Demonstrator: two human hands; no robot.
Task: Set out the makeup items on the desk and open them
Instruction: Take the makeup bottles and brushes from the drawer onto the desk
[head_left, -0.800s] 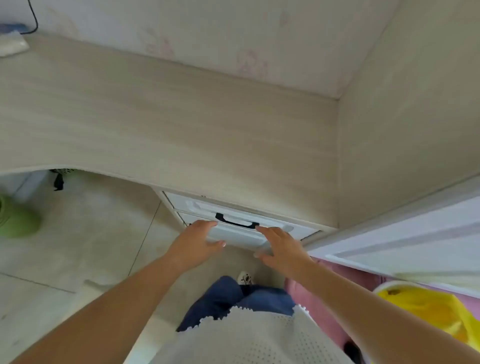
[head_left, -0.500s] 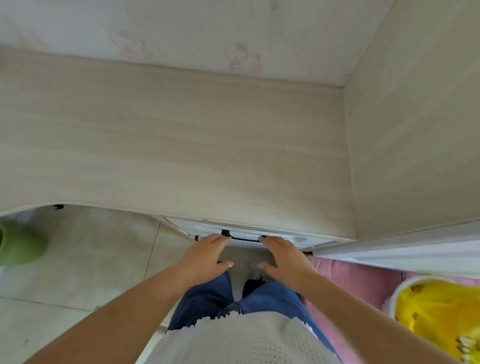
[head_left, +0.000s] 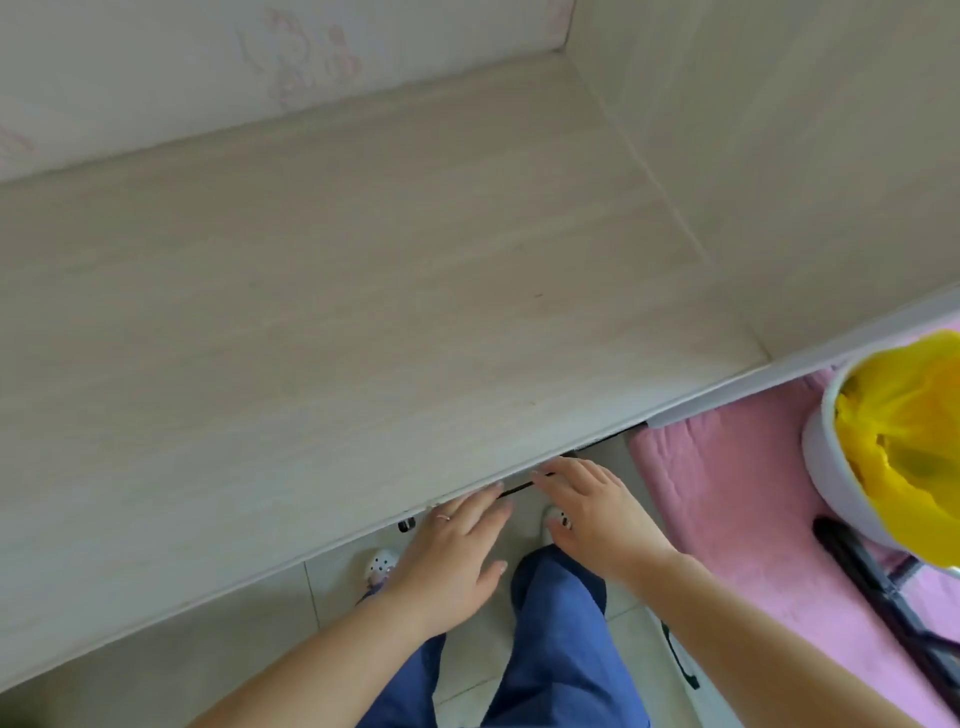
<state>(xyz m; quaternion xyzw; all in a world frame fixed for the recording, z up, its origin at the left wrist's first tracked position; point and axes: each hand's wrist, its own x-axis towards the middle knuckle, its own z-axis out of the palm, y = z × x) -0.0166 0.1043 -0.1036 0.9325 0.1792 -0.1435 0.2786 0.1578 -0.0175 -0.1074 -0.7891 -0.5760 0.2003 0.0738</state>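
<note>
Reaching under the front edge of the desk (head_left: 363, 312), the left hand (head_left: 452, 545) and right hand (head_left: 597, 514) lie flat with straight, spread fingers that hold nothing. Their tips sit by a thin dark handle (head_left: 514, 488) under the edge. The makeup cannot be seen. The desk is pale wood in a corner, with a wall (head_left: 208, 67) behind showing faint pink drawings. A pink cloth (head_left: 753, 519) and a white bin (head_left: 831, 467) with a yellow bag (head_left: 909, 426) are on the right. The floor (head_left: 156, 654) has pale tiles.
</note>
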